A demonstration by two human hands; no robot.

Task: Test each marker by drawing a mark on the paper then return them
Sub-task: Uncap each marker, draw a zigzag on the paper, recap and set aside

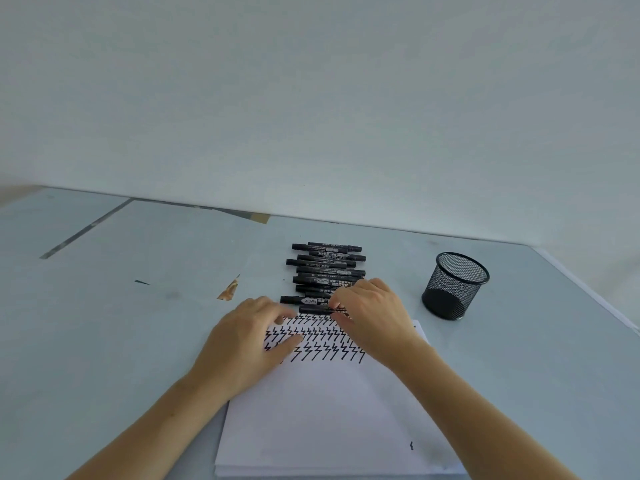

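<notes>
- Two hands: right hand [370, 313] pinches a black marker [318, 310] at the paper's [311, 410] far edge.
- Left hand [249, 337] rests on the paper, fingers loosely relaxed.

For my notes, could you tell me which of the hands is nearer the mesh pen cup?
Right. The right hand lies just left of the mesh pen cup, on a marker; the left hand rests farther left on the paper.
</notes>
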